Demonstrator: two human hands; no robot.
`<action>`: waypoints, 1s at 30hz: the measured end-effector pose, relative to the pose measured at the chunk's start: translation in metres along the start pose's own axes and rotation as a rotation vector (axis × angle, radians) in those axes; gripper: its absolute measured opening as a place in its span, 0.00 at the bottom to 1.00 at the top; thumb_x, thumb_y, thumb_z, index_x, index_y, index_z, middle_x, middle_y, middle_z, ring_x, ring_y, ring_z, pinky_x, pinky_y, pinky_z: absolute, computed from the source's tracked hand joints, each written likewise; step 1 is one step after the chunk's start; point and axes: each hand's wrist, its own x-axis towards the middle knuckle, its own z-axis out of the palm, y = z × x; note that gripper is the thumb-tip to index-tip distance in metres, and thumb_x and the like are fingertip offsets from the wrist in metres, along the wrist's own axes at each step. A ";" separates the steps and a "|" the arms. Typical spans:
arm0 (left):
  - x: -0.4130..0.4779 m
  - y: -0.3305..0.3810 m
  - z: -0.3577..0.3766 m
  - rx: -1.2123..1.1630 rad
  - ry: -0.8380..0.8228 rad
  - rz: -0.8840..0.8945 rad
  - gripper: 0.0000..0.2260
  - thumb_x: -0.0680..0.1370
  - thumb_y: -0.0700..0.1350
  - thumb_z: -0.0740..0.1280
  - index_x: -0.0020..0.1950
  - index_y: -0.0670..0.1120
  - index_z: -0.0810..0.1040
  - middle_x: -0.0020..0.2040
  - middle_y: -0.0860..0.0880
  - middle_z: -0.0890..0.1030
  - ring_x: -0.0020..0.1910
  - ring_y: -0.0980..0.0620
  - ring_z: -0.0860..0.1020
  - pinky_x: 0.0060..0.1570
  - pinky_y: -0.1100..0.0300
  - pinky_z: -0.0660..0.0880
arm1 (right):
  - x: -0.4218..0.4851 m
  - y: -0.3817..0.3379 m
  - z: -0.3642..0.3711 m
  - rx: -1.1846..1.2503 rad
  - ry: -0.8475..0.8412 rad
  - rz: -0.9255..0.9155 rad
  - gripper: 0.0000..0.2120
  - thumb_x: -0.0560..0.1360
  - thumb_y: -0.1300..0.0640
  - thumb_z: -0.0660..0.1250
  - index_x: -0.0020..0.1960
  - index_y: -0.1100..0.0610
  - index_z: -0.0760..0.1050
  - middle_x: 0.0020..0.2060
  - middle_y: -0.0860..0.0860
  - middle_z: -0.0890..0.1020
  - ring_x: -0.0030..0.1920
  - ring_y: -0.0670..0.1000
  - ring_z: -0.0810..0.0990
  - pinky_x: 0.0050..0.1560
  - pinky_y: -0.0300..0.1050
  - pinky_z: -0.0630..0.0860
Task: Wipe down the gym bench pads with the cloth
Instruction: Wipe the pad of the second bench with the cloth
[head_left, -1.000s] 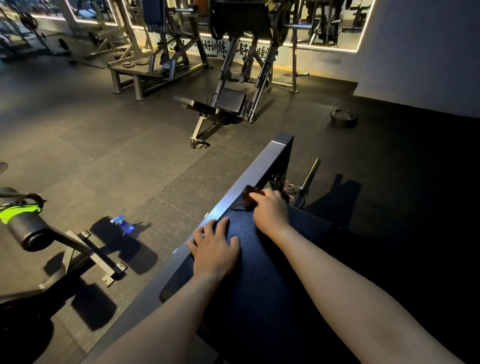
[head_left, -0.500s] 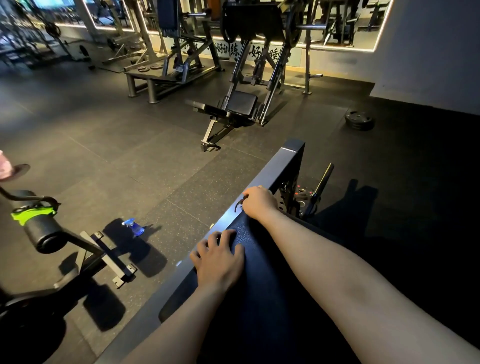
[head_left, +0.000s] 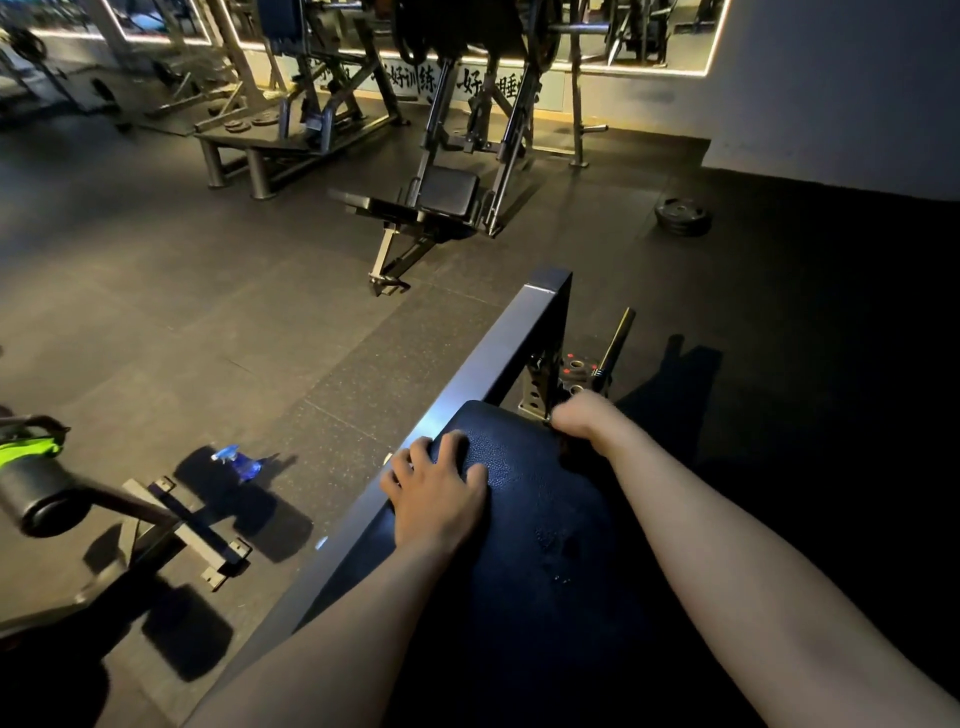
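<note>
Bench pad (head_left: 530, 499), dark, pebbled and glossy, with a few wet droplets (head_left: 557, 545), lies beside a grey steel rail (head_left: 498, 345). Left hand (head_left: 436, 493) rests flat on its left edge, fingers spread. Right hand (head_left: 579, 415) curls over the far corner; whether it holds a cloth cannot be told.

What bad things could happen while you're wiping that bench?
The right hand is at the far corner of the bench pad, right beside the holed metal bracket, so knuckles might scrape it. Wet drops sit on the pad; the left hand resting on it could slip. The spray bottle lying on the floor might trip someone.
</note>
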 end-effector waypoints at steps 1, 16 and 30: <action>-0.001 -0.001 0.001 -0.001 0.000 0.002 0.14 0.76 0.57 0.58 0.62 0.62 0.68 0.66 0.48 0.68 0.67 0.43 0.60 0.71 0.46 0.53 | 0.006 -0.015 0.008 0.008 0.016 -0.046 0.17 0.69 0.56 0.62 0.52 0.63 0.80 0.51 0.59 0.83 0.53 0.60 0.82 0.43 0.44 0.73; -0.001 -0.005 -0.003 -0.029 -0.043 0.053 0.15 0.78 0.55 0.58 0.64 0.64 0.68 0.73 0.44 0.65 0.72 0.42 0.57 0.74 0.44 0.50 | -0.056 0.032 -0.012 -0.119 0.314 0.147 0.17 0.78 0.54 0.60 0.64 0.60 0.75 0.63 0.61 0.76 0.64 0.64 0.73 0.62 0.54 0.69; -0.005 -0.008 -0.003 0.083 -0.117 0.341 0.21 0.80 0.55 0.55 0.74 0.63 0.65 0.79 0.54 0.59 0.75 0.46 0.54 0.72 0.42 0.48 | -0.080 0.002 0.046 -0.211 0.411 -0.230 0.18 0.75 0.58 0.60 0.63 0.49 0.78 0.63 0.55 0.72 0.63 0.60 0.69 0.64 0.54 0.62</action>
